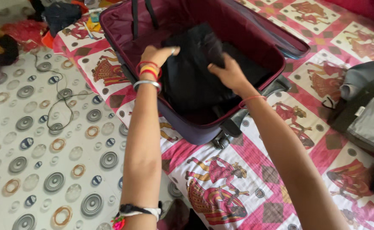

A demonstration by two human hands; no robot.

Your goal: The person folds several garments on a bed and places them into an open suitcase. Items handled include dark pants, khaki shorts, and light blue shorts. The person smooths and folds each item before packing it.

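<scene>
Both hands (195, 66) on black garment (195, 81)

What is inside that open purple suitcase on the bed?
Inside the suitcase lies a black garment, with the left hand and right hand pressing on it. Two dark straps hang on the maroon lining. Anything beneath the garment is covered.

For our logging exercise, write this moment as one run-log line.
left hand: on black garment | right hand: on same garment | garment: inside open maroon suitcase | suitcase: on patterned bedspread
</scene>
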